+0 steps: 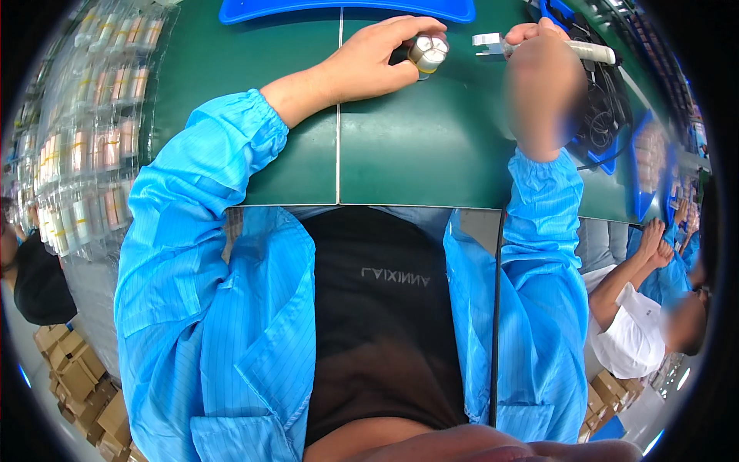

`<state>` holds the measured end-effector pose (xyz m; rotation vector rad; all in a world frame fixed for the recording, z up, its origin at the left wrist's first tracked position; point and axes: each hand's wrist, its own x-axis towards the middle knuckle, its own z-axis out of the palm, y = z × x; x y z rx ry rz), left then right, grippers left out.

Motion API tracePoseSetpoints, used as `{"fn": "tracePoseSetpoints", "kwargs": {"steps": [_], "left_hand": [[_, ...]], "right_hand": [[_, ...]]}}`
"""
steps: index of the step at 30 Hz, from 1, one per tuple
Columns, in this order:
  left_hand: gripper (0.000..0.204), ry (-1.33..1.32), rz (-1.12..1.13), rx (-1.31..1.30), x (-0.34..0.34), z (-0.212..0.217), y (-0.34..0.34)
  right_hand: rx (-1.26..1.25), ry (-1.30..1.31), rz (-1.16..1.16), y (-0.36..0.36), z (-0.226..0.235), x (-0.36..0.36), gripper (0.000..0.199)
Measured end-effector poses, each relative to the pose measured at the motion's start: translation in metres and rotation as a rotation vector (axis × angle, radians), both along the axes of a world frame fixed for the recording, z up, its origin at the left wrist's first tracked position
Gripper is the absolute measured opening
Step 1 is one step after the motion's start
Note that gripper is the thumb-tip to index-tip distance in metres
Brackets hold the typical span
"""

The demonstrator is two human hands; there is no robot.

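Observation:
My left hand (pixel 379 60) reaches over the green table, its thumb and fingers closed around a small bundle of silver-topped cylinders (pixel 429 54). A yellow band circles the bundle below its ends. Across from it, my right hand (pixel 543 81), partly blurred, grips a white rod-like tool (pixel 591 52). One end of that tool sticks out to the right of the hand. To the left of the fingers projects a flat pale piece (pixel 486 43) with a white, label-like patch; whether it belongs to the tool I cannot tell. A short gap separates it from the bundle.
A blue tray (pixel 346 9) lies at the table's far edge. Black cables (pixel 604 108) pile up beside my right hand. Banded cylinders in clear packs (pixel 92 146) line the left side. A blue bin (pixel 650 165) stands at the right, with another person (pixel 627 323) seated nearby.

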<state>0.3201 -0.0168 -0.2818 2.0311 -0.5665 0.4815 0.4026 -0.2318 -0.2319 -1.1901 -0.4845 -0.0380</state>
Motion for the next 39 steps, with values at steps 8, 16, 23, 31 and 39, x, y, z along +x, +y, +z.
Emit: {"fn": "tracePoseSetpoints", "kwargs": {"steps": [8,16,23,31,39], "left_hand": [[0.05,0.068,0.159,0.095,-0.008,0.001,-0.005],[0.042,-0.024,0.087,0.111,-0.006,0.001,-0.005],[0.04,-0.006,0.082,0.088,-0.006,-0.002,-0.005],[0.039,0.008,0.054,0.078,-0.006,0.002,-0.005],[0.044,0.017,0.048,0.054,-0.002,-0.005,-0.003]], "right_hand": [[-0.079,-0.09,0.005,0.009,-0.001,-0.017,0.023],[-0.33,-0.283,-0.013,0.01,-0.004,-0.021,0.025],[-0.357,-0.234,0.028,0.012,-0.008,-0.021,0.026],[-0.33,-0.239,0.013,0.013,-0.005,-0.026,0.026],[-0.188,-0.126,-0.051,0.008,0.002,-0.016,0.024]]}}
